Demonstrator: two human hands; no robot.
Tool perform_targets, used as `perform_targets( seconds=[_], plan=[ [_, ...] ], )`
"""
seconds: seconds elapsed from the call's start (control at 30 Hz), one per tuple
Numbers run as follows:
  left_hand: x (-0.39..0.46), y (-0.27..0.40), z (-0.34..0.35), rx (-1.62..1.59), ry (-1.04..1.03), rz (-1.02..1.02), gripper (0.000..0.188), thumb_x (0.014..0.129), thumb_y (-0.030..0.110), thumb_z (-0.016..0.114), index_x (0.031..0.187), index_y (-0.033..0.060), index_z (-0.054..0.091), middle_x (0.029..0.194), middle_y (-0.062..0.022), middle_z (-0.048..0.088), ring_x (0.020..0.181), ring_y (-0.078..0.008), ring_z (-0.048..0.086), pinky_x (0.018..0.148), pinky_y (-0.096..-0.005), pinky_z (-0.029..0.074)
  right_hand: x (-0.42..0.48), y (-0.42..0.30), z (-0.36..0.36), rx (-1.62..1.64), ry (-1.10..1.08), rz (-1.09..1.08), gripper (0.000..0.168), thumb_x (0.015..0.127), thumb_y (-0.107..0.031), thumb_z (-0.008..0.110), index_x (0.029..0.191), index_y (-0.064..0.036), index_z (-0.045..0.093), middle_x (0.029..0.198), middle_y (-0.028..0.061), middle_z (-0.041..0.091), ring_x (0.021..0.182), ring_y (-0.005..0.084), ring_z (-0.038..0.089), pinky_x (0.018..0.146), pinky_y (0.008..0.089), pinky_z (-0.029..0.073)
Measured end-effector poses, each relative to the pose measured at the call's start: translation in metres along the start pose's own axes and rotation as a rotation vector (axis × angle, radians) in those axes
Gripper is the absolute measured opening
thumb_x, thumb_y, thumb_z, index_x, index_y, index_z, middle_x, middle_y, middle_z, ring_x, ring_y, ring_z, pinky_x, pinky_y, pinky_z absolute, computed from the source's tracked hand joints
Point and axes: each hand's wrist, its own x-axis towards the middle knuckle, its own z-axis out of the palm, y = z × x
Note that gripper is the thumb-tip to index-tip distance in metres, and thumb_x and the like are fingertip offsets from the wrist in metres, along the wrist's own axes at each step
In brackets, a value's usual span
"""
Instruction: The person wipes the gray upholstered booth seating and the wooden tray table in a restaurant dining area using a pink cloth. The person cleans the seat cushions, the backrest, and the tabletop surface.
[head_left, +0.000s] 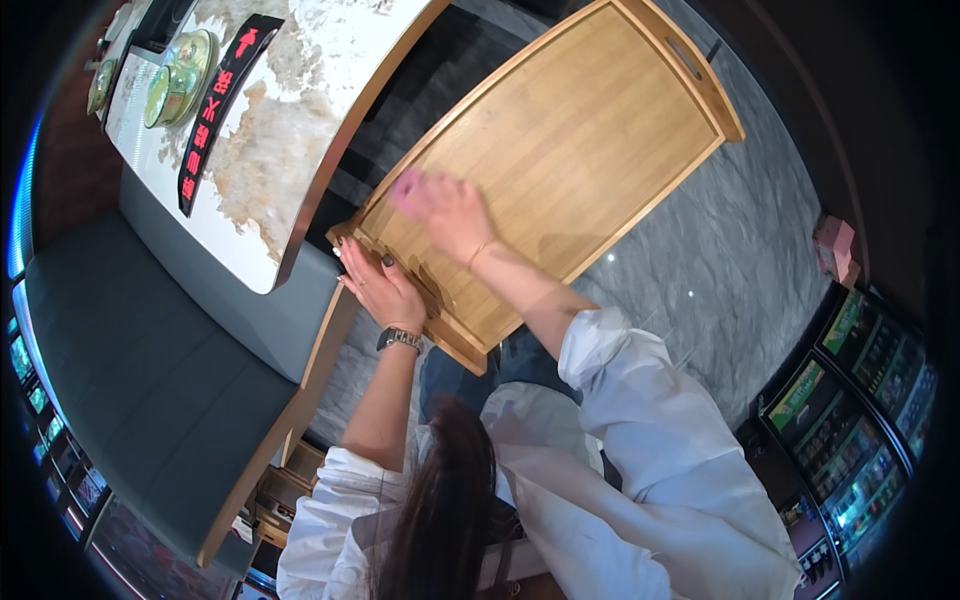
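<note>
Before me is a rectangular wooden tray (570, 142) with raised end walls; the far end wall has a slotted handle hole (683, 58). My right hand (459, 217), somewhat blurred, presses a pink cloth (407, 192) against the tray's surface near its left long side. The cloth is bunched under the fingers, so its full shape is hidden. My left hand (384, 289), with a wristwatch (400, 340) at its wrist, rests along the near end wall of the tray, its thumb apart from the fingers.
Left of the tray stands a marble-patterned table (289, 142) bearing stacked green dishes (180, 79) and a black printed packet (225, 112). A dark padded bench (150, 375) lies at the left. Glass-fronted drink coolers (847, 450) and a pink box (832, 247) stand right, beyond grey marbled floor (697, 277).
</note>
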Motion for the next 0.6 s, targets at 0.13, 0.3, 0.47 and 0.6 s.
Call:
perform_targets(
  seconds=[0.13,0.3,0.47,0.6],
  plan=[
    [-0.002,0.000,0.003,-0.064,0.010,-0.029,0.054,0.093,0.024,0.035,0.139,0.0004,0.022,0.147,-0.0176,0.021,0.139,-0.0318,0.015,0.110,-0.0508,0.005,0.009,0.008,0.005,0.047,0.085,0.266,0.045,0.080,-0.018,0.051,0.124,-0.010,0.049,0.110,0.0062,0.049,0.108,0.0250,0.042,0.084,0.0393,0.035],
    [0.000,-0.001,0.003,-0.103,0.004,-0.071,0.055,0.093,0.027,0.035,0.139,-0.0007,0.024,0.147,-0.0181,0.022,0.138,-0.0320,0.015,0.111,-0.0489,0.005,0.009,-0.050,0.024,0.119,0.003,0.115,0.036,0.081,-0.020,0.050,0.116,-0.011,0.053,0.111,0.0069,0.049,0.107,0.0262,0.042,0.085,0.0394,0.034],
    [0.002,0.000,0.003,-0.077,-0.013,-0.088,0.053,0.092,0.025,0.037,0.138,-0.0008,0.025,0.146,-0.0186,0.024,0.138,-0.0326,0.016,0.111,-0.0481,0.007,-0.024,-0.062,0.014,0.200,0.027,-0.048,0.030,0.080,-0.024,0.051,0.108,-0.013,0.058,0.118,0.0042,0.049,0.111,0.0256,0.041,0.087,0.0360,0.035],
    [0.001,-0.003,0.002,-0.061,-0.017,-0.070,0.053,0.092,0.024,0.037,0.139,0.0005,0.024,0.146,-0.0183,0.023,0.138,-0.0325,0.016,0.111,-0.0497,0.006,-0.098,-0.033,-0.001,0.151,-0.028,-0.192,0.033,0.082,-0.019,0.049,0.114,-0.018,0.057,0.122,0.0012,0.048,0.108,0.0234,0.046,0.087,0.0338,0.038]
  ],
)
